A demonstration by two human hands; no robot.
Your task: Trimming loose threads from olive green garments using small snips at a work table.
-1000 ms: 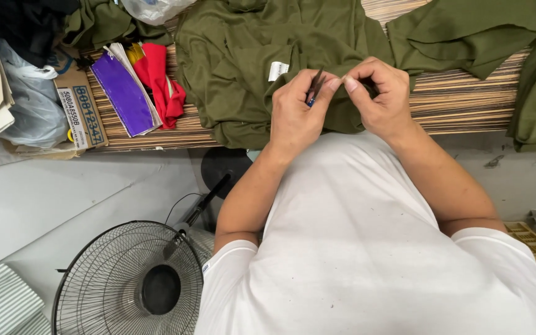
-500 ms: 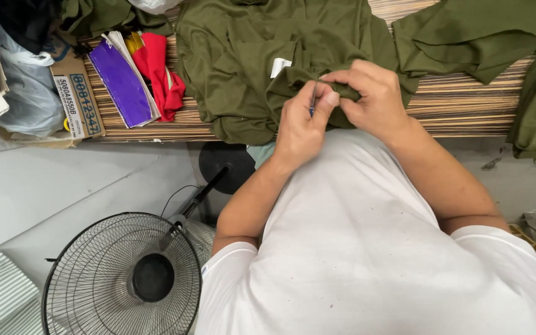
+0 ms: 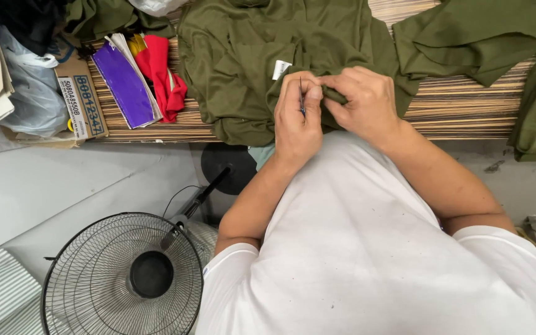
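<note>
Matt olive cloth garment (image 3: pixel 249 56) on a streaked wood-grain bench (image 3: pixel 466 111).

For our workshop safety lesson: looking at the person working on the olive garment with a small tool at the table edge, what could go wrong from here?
1. The left hand pinches a thin dark tool right beside the right hand; a slip could prick a finger.
2. The tool works into bunched olive garment cloth, so it might snag or cut the fabric.
3. The garment hangs over the table edge and might slide off.
</note>
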